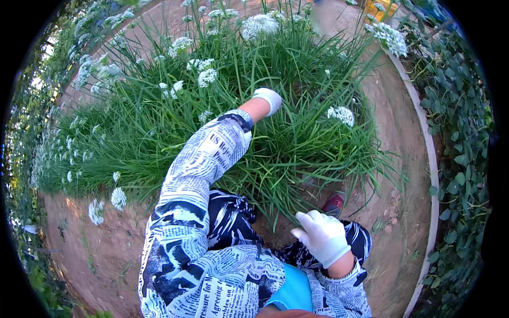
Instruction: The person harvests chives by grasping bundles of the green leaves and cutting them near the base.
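Note:
My left hand (270,100), in a white glove, reaches far forward into a dense clump of garlic chives (318,143). Leaves surround it and its fingers are hidden, so its grip does not show. Near my knee, my right hand (320,237), also gloved in white, is raised with its fingers bent and close together; nothing shows in it for certain. It is just below the nearest leaf tips. White flower heads (207,77) stand on stalks among the leaves, and another flower head (341,115) is at the clump's right side.
Bare soil (103,238) borders the chives. A pale curved edging (431,167) runs along the right, with a leafy vine (457,190) beyond it. A reddish shoe (334,204) is by the clump's near edge. Something yellow (379,10) lies at the top right.

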Demonstrator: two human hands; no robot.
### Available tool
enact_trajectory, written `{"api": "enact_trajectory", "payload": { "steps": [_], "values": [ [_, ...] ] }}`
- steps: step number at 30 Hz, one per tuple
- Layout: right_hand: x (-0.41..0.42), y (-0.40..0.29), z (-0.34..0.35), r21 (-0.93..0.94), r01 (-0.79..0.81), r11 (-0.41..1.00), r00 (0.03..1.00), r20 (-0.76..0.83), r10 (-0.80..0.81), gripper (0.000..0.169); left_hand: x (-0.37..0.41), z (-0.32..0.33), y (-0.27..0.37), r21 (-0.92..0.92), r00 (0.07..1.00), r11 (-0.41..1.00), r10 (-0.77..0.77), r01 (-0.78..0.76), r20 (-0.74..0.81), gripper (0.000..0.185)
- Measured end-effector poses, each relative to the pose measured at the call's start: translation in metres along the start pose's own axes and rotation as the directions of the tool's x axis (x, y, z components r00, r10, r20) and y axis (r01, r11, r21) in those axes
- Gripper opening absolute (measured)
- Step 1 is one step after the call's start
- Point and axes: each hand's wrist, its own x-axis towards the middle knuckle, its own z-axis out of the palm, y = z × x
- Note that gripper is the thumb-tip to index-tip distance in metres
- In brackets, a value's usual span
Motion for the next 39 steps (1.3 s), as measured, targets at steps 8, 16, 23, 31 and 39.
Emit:
{"api": "enact_trajectory", "payload": {
  "steps": [8, 16, 23, 31, 39],
  "values": [
    [0.009, -0.003, -0.035, 0.173, -0.088, 0.981, 0.993, 0.091, 0.073, 0.04, 0.093, 0.078, -0.098, -0.578, 0.864, 0.748, -0.484, 0.326, -0.138, 0.035],
    [0.021, -0.005, -0.054, 0.257, -0.11, 0.96, 0.973, 0.227, 0.051, 0.042, 0.107, 0.075, -0.104, -0.859, 0.528, 0.485, -0.778, 0.162, -0.34, 0.029],
    [0.029, 0.001, -0.064, 0.276, -0.134, 0.952, 0.964, 0.26, 0.06, 0.043, 0.094, 0.055, -0.098, -0.729, 0.575, 0.576, -0.758, 0.371, -0.306, 0.022],
    [0.034, 0.0, -0.072, 0.333, -0.155, 0.93, 0.956, 0.289, 0.055, 0.04, 0.087, 0.063, -0.097, -0.562, 0.66, 0.708, -0.669, 0.428, -0.342, 0.019],
    [0.033, -0.009, -0.075, 0.341, -0.186, 0.921, 0.956, 0.279, 0.089, 0.039, 0.073, 0.101, -0.114, -0.799, 0.346, 0.595, -0.771, 0.09, -0.535, 0.02]
  ]
}}
